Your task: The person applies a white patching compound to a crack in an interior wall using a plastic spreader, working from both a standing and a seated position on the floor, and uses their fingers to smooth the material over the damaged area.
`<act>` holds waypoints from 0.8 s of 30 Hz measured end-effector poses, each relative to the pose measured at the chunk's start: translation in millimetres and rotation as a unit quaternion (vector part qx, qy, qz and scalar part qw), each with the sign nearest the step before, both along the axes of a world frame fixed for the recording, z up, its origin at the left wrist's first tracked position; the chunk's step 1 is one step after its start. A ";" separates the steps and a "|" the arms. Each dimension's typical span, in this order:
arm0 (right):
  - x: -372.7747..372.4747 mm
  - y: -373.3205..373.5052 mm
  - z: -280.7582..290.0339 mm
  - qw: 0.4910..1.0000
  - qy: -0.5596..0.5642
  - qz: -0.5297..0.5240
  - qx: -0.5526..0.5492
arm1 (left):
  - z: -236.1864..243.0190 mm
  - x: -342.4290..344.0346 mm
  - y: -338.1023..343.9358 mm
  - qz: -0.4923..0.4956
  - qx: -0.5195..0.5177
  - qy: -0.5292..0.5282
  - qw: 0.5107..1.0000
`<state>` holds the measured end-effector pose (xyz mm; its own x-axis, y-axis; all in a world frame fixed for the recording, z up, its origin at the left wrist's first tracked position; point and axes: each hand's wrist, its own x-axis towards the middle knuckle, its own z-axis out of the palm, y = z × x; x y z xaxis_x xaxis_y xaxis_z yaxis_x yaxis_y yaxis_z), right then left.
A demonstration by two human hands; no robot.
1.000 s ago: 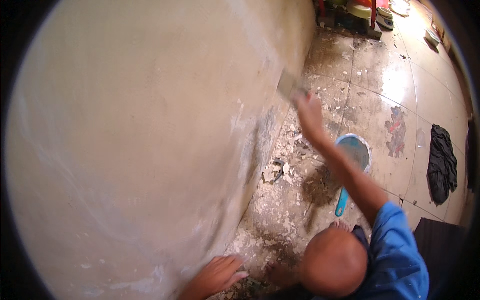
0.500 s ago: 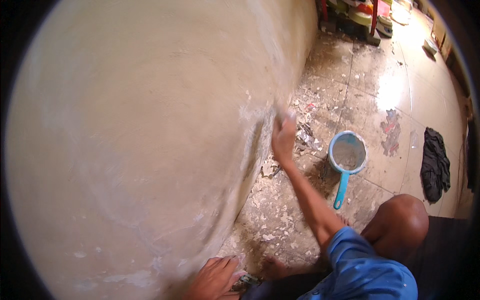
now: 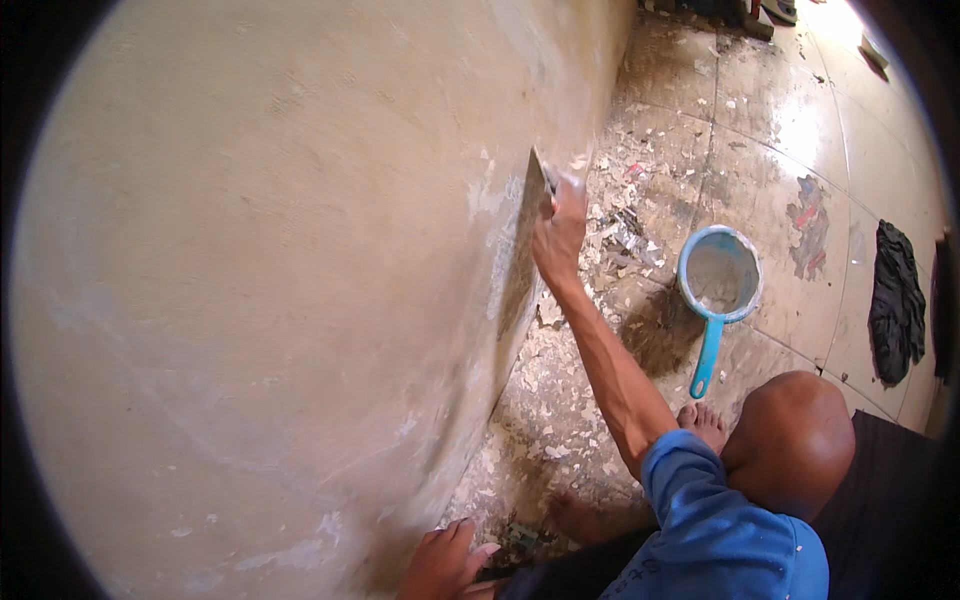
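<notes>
My right hand (image 3: 560,235) is closed round a putty knife (image 3: 540,165); its thin blade points away from me and lies close against the wall (image 3: 300,250). Most of its handle is hidden by my fingers. Around the blade the beige wall has rough whitish patches, low down near the floor. At the lower edge, my left hand (image 3: 442,562) rests close to the foot of the wall, thumb apart from the fingers, with nothing visible in it. A blue dipper (image 3: 708,345) with greyish paste inside stands on the floor to the right of my right forearm.
Paint flakes and scraps (image 3: 625,235) litter the tiled floor (image 3: 765,120) along the wall. A crumpled black cloth or bag (image 3: 895,300) lies at the far right. My bent knee (image 3: 795,440) and bare foot (image 3: 703,425) are beside the dipper.
My right hand has moved a little away from me along the wall, and the blade now shows clearly. The view has shifted, so the dipper appears farther right.
</notes>
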<state>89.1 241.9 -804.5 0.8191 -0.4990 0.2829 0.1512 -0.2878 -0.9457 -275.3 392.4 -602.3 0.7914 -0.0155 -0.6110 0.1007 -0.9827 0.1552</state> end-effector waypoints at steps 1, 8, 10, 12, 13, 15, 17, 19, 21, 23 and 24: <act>-7.8 1.0 1.9 0.999 0.027 0.016 -0.004 | 7.7 10.3 -9.3 0.006 -0.012 0.021 1.000; -61.2 44.0 33.9 0.983 -0.149 0.007 -0.110 | 8.1 20.5 -22.7 -0.027 -0.028 0.012 0.999; -12.1 18.2 32.6 0.998 -0.042 0.009 -0.043 | 8.8 16.1 -20.8 -0.032 -0.021 0.020 0.999; 48.8 -23.0 2.3 0.993 0.083 -0.062 -0.060 | 12.1 18.1 -22.4 -0.044 -0.027 0.025 0.998; 48.8 -33.9 -1.4 0.994 0.091 -0.035 -0.044 | 13.7 17.7 -22.9 -0.039 -0.033 0.027 0.998; 50.0 -51.6 -3.1 0.994 0.105 0.015 -0.013 | 17.0 22.2 -27.8 -0.028 -0.032 0.049 0.998; 0.0 -9.1 -3.5 0.991 0.083 0.087 -0.055 | 18.7 31.2 -34.9 -0.003 -0.019 0.092 0.996; -59.8 40.0 -3.1 0.992 -0.078 0.037 -0.097 | 8.0 27.8 -29.3 -0.028 -0.029 0.062 0.997; -73.0 49.2 -3.2 0.995 -0.031 0.061 -0.072 | 0.3 26.2 -24.2 -0.048 -0.029 0.037 0.998; -36.4 30.9 -19.2 0.995 -0.020 -0.013 -0.097 | -1.5 21.3 -21.6 -0.054 -0.025 0.026 0.998; -2.2 10.9 -25.8 0.995 0.026 -0.035 -0.088 | -0.1 20.8 -21.9 -0.046 -0.027 0.044 0.998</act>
<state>86.9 252.8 -830.3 0.7999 -0.5023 0.3285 0.0765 -0.4576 -0.8859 -254.5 370.5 -602.4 0.7281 -0.1193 -0.6750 0.0267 -0.9790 0.2019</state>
